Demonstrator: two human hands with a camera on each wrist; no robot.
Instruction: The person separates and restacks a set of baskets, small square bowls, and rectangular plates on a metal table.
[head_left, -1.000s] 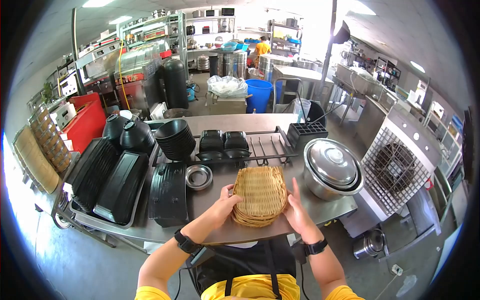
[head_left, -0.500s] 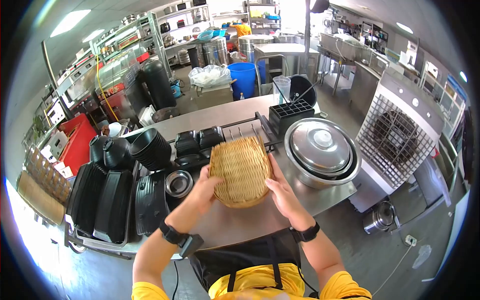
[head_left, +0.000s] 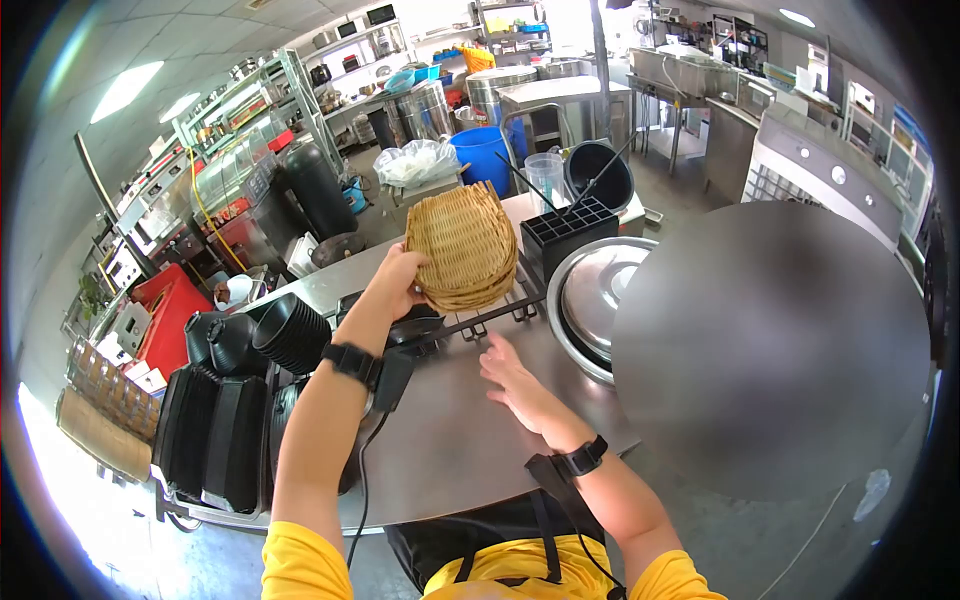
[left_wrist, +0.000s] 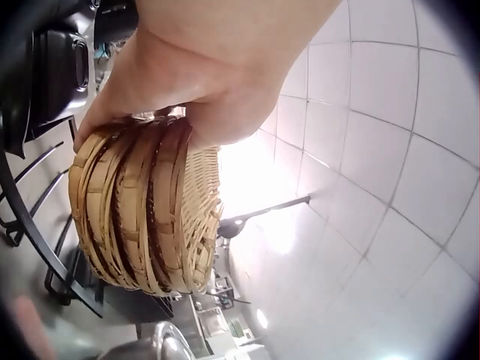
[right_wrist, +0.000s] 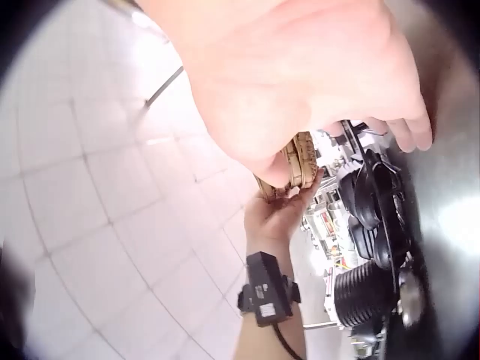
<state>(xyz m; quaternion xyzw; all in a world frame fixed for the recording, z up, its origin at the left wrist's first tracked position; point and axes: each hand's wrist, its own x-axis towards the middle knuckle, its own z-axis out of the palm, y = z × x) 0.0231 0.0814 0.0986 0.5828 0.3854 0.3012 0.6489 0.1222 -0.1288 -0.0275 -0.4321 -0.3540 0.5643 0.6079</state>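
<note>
The left hand [head_left: 398, 275] is curling its fingers [left_wrist: 225, 112] over the rim of a stack of wicker baskets [head_left: 462, 245], thumb on one side and the rest on the other, so the nested pieces are staying pressed together as 1 bundle. The left wrist view shows several woven rims [left_wrist: 142, 217] side by side, which suggests the grip is pinching the whole stack at its edge rather than cradling it from below. The baskets are tilting up on edge, raised above the steel table [head_left: 450, 440] and hanging over the black wire rack [head_left: 490, 315], not touching it as far as I can tell.

The right hand [head_left: 515, 385] is holding nothing: its fingers are lying straight and relaxed, palm down, just over or on the bare table between the rack and the person's body. Whether the palm is actually pressing on the steel I cannot tell.

Just right of the baskets, a black gridded holder [head_left: 572, 232] is standing on the table, and beyond it a large steel bowl with a lid [head_left: 590, 305] is sitting near the table's edge. To the left, a stack of black bowls [head_left: 293, 340] is lying on its side and black trays [head_left: 210, 430] are leaning together in a row, likely kept that way to drain or save space. A blurred grey patch is covering much of the right side of the head view.
</note>
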